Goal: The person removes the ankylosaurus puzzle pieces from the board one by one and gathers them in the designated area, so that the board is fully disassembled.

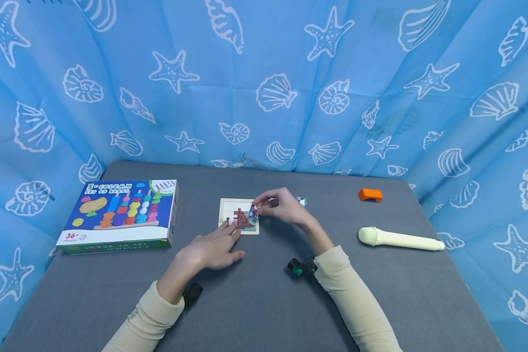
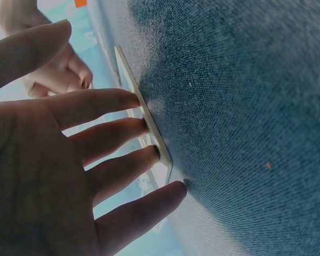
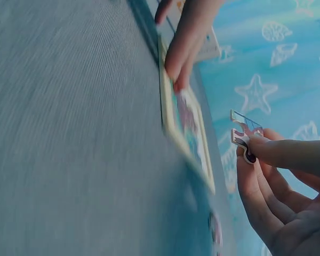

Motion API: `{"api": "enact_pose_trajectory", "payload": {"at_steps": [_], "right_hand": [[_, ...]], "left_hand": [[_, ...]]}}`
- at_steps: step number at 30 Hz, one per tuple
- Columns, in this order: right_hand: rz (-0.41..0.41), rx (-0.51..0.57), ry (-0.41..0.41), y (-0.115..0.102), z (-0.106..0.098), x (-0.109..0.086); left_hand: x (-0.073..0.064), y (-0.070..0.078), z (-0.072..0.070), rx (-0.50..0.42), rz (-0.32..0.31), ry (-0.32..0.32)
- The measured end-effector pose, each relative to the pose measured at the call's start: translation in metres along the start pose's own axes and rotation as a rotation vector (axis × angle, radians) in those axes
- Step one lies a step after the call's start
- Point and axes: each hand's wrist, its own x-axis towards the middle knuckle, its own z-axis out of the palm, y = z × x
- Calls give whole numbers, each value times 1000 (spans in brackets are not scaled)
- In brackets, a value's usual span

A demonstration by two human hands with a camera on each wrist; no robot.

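Right now the person's right hand has a small puzzle piece pinched between thumb and forefinger, the other fingers loosely bent behind, and holds it at the right side of a square, pale-rimmed puzzle tray. From the right wrist, the piece shows lifted clear of the tray, with a knobbed edge and a bit of printed picture on it. The tray lies flat near the middle of the grey table, its lower part filled with a reddish-brown picture, while the upper left is bare board. Over on the near left corner, the left hand is spread wide, fingers nearly straight and grasping nothing; three fingertips rest on the tray's edge, the little finger comes down just beside it, and the thumb stands well away. Something small and colourful, probably another loose piece, peeks out beyond the right hand (mostly covered from where I'm standing). A boxed bead set sits at the left of the table; at the right, an orange arched block lies behind a cream toy microphone, whose round head points left. Blue curtains printed with white shells and starfish hang all round.
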Motion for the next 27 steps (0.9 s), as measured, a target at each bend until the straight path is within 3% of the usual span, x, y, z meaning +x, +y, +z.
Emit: {"api": "enact_pose_trajectory", "payload": {"at_steps": [6,11,27], "right_hand": [[17,-60,33,19,-17,-11],[43,-84,12,29,-23,-15],[55,-200,11,31,-21,-17]], "left_hand": [[-2,1,0,-6,0,4],[-2,1,0,-6,4,11],[-2,1,1,2,5,19]]}}
